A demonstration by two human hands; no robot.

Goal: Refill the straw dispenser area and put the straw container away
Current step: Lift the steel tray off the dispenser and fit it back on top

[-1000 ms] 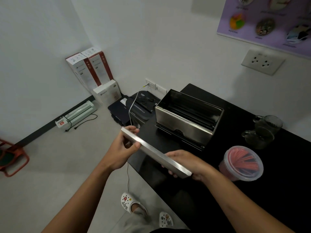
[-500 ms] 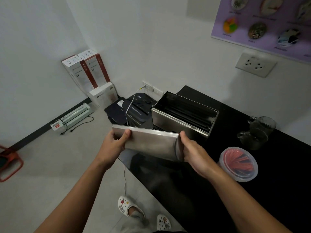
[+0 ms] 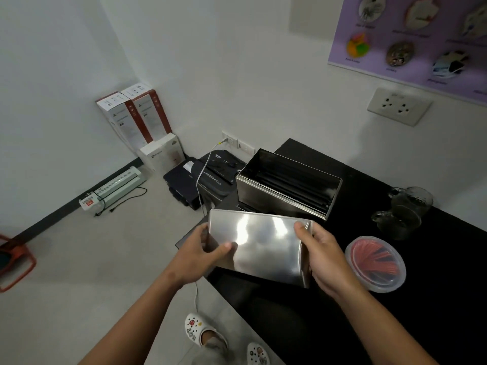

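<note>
I hold the flat steel dispenser lid [image 3: 261, 246] in both hands over the near left corner of the black counter [image 3: 369, 299], its shiny face turned up toward me. My left hand [image 3: 200, 255] grips its left edge and my right hand [image 3: 324, 256] grips its right edge. Just behind the lid stands the open steel straw dispenser box [image 3: 287, 185], with dark straws lying inside. To the right on the counter sits a round clear straw container [image 3: 375, 263] with a lid, holding red straws.
Two glass mugs [image 3: 403, 212] stand at the counter's back right. On the floor left of the counter are a black shredder [image 3: 216, 177] with a white cable, boxes [image 3: 137, 117], a laminator [image 3: 118, 185] and an orange stool [image 3: 13, 262]. A wall socket [image 3: 398, 106] is above the counter.
The lid has been turned from edge-on to its broad face up toward me, and both hands shifted along its ends. The view moved slightly nearer the counter.
</note>
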